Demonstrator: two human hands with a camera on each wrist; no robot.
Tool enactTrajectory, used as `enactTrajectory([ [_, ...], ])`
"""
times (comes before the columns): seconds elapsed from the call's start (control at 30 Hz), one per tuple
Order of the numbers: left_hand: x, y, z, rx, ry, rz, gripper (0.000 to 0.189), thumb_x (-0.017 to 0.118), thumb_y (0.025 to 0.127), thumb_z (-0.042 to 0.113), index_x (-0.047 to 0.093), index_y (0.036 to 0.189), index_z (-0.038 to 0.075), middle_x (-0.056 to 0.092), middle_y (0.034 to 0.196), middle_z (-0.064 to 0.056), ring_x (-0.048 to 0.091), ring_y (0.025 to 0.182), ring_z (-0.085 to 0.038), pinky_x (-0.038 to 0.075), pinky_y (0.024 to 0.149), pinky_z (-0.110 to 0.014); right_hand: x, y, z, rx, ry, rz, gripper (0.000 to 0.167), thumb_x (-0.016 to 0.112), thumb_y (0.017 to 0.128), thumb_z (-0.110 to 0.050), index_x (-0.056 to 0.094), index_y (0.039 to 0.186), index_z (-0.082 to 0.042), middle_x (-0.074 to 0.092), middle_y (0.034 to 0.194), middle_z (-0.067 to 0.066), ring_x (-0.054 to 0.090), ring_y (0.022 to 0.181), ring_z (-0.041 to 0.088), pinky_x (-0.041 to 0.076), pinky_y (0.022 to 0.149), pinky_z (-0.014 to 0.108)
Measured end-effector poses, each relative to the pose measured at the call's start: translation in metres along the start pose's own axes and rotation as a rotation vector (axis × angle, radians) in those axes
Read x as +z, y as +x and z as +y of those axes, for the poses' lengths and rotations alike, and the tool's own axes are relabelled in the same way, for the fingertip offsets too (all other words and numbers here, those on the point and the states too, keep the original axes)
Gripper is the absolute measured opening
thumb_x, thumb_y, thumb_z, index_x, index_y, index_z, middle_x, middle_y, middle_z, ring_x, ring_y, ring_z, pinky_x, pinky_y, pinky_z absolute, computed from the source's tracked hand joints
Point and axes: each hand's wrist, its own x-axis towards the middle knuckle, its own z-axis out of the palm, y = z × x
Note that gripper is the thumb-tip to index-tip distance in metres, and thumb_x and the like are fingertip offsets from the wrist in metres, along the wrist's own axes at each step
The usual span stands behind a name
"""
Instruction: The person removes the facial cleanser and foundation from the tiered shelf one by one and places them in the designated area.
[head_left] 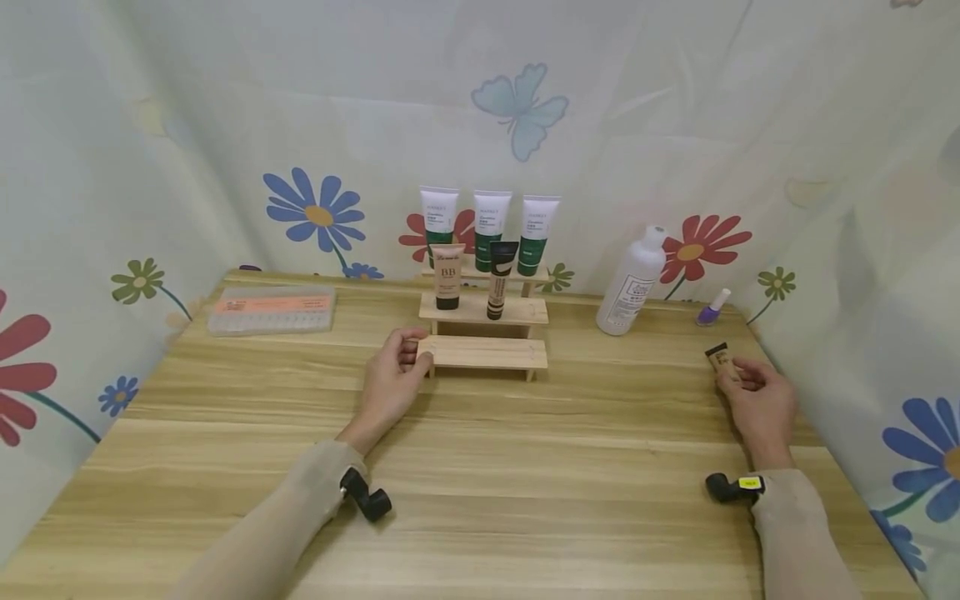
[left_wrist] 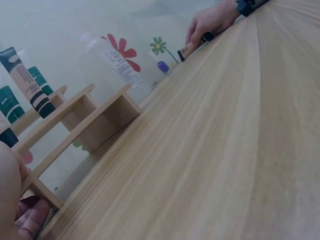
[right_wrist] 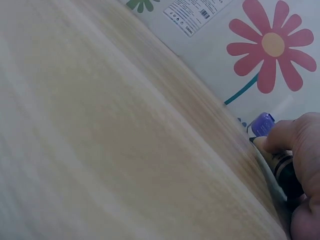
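My left hand (head_left: 392, 371) grips the left end of the lowest step of a three-step wooden display rack (head_left: 487, 353). In the left wrist view, fingers (left_wrist: 34, 217) curl around the side of that step. On the middle step stand a beige BB cream tube (head_left: 448, 279) and a black-and-beige tube (head_left: 498, 287). Three white-and-green tubes (head_left: 491, 225) line the top step. Far to the right, my right hand (head_left: 761, 407) pinches a small beige tube with a black end (head_left: 722, 360), tilted close over the table. In the right wrist view, fingers partly hide this tube (right_wrist: 274, 152).
A white bottle (head_left: 633, 283) stands right of the rack, and a purple nail polish bottle (head_left: 712, 308) with a white cap stands farther right. A flat clear case (head_left: 272, 312) with an orange label lies at the back left. Flower-printed cloth hangs behind the wooden table (head_left: 525, 467).
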Motion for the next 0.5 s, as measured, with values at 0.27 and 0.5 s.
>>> enactTrajectory([
  [0.27, -0.0008, 0.0002, 0.0024, 0.002, 0.007, 0.001, 0.037, 0.069, 0.108, 0.017, 0.065, 0.145, 0.013, 0.07, 0.124, -0.011, 0.067, 0.108, -0.024, 0.054, 0.086, -0.024, 0.0016, -0.0005, -0.0011, 0.017, -0.012, 0.026, 0.046, 0.076, 0.099, -0.019, 0.074, 0.142, -0.003, 0.072, 0.125, 0.016, 0.051, 0.091, -0.001, 0.042, 0.079, 0.014],
  [0.5, -0.0007, -0.0002, 0.0018, -0.001, 0.007, 0.0, 0.037, 0.068, 0.108, 0.017, 0.066, 0.144, 0.013, 0.07, 0.123, -0.011, 0.068, 0.108, -0.025, 0.056, 0.086, -0.025, 0.0011, -0.0008, -0.0037, 0.034, 0.028, 0.021, 0.049, 0.079, 0.099, -0.019, 0.072, 0.145, -0.003, 0.069, 0.131, 0.015, 0.055, 0.098, 0.005, 0.042, 0.081, 0.015],
])
